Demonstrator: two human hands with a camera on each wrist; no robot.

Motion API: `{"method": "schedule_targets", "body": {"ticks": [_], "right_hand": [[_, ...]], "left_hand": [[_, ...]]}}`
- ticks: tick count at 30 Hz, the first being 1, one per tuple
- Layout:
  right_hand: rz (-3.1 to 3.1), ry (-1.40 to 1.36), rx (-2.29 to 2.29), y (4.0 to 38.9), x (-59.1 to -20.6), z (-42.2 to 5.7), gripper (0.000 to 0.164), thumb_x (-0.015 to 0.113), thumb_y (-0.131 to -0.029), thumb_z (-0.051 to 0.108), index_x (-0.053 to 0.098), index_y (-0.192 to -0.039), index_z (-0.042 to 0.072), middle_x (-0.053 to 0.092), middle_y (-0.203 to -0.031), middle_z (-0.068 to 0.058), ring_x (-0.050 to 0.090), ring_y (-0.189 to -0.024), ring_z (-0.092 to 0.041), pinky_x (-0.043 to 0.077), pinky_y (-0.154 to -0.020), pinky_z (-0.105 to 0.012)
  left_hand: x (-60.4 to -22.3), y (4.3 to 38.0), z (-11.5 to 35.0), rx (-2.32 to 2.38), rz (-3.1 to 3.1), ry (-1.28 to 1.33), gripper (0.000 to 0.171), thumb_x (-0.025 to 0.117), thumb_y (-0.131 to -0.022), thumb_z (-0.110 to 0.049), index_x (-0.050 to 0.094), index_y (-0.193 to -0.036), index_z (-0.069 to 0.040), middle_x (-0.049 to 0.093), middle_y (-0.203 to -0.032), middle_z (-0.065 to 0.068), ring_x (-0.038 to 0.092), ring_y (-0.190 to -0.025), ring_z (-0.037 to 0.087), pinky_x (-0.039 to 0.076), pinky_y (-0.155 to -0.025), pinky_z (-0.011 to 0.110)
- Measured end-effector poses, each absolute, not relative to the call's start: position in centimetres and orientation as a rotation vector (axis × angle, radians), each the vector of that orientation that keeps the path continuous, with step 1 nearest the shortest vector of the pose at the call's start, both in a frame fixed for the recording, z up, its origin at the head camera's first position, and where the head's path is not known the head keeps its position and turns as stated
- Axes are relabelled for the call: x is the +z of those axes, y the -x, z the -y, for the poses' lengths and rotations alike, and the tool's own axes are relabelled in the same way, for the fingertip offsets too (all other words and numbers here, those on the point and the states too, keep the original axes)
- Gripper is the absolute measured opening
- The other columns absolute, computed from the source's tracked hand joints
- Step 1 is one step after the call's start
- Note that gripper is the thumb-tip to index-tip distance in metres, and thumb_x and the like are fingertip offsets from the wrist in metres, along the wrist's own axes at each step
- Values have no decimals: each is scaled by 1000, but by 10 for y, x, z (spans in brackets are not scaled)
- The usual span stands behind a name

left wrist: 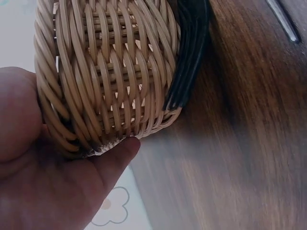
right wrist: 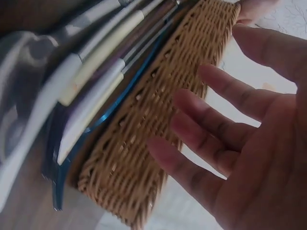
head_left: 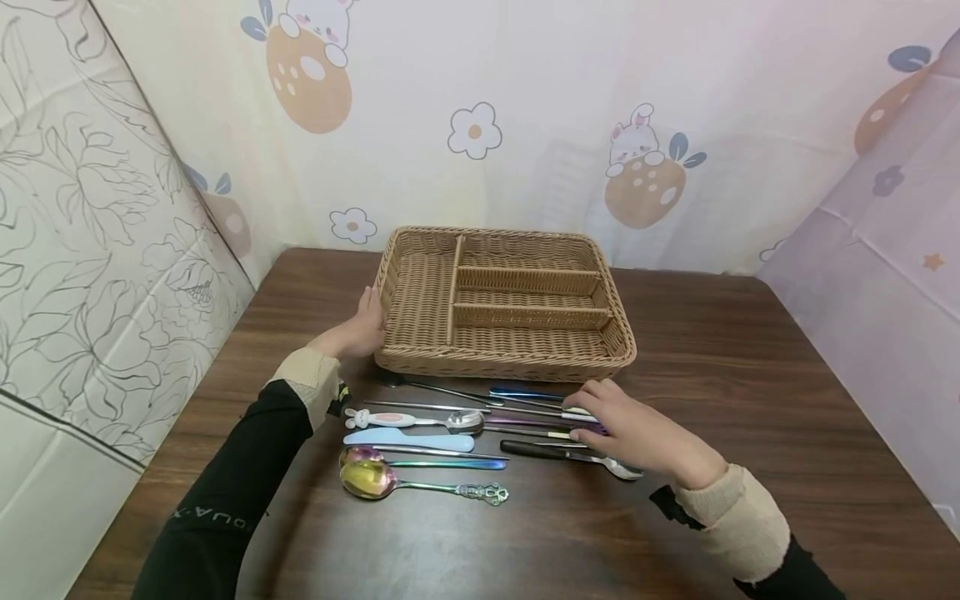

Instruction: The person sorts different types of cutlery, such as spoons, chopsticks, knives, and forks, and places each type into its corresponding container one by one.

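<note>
A wicker basket (head_left: 506, 364) with several compartments stands toward the back of the table. My left hand (head_left: 362, 329) touches its left side, and the left wrist view shows that hand's fingers along the woven wall (left wrist: 117, 62). In front of the basket lies a spread of cutlery: a rabbit-handled spoon (head_left: 465, 422), a light blue knife (head_left: 408, 439), a gold iridescent spoon (head_left: 367, 481), a black-handled spoon (head_left: 532, 450) and several thin-handled pieces. Over the right end of these hovers my right hand (head_left: 637, 425), fingers spread and loosely bent, holding nothing in the right wrist view.
Brown wooden tabletop (head_left: 697, 333) extends around the basket and cutlery. A patterned curtain (head_left: 540, 167) hangs at the back, with a floral sheet (head_left: 97, 208) on the left and another pale sheet (head_left: 885, 275) on the right.
</note>
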State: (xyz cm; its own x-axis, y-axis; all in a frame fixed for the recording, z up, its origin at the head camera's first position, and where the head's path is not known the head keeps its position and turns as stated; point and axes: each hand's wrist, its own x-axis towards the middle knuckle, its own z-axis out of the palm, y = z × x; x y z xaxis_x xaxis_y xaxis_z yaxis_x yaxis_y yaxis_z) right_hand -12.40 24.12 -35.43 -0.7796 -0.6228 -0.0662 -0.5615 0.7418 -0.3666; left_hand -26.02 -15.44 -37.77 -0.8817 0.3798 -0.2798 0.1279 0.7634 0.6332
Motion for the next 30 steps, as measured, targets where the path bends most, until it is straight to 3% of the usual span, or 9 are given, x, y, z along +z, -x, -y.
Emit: {"method": "schedule_targets", "body": {"ticks": [6,12,30], "right_hand": [[-2725,951,-495,120,-366,-237,16,70,-93,18,62,-106,13,54,-102,3,46,-92,-13,47,-72,-34],[-2727,1053,-505,118,-381,-235,18,75,-87,9,60,-96,13,55,-95,4,49,-85,-12,46,-70,-34],[-2831,1133,-415,116,-403,-235,24,80,-78,2,59,-83,12,53,-83,5,51,-72,-8,48,-61,-30]], "left_hand": [[-379,261,153,875,-2568,-389,75,28,-95,5,-28,-144,14,-35,-151,32,-28,-143,40,3,-119,51],[-381,262,154,921,-2570,-400,72,25,-96,3,-27,-145,13,-34,-151,31,-28,-143,39,1,-119,52],[-383,258,154,1056,-2541,-372,76,28,-94,5,-27,-147,9,-32,-153,28,-26,-144,39,-1,-119,52]]}}
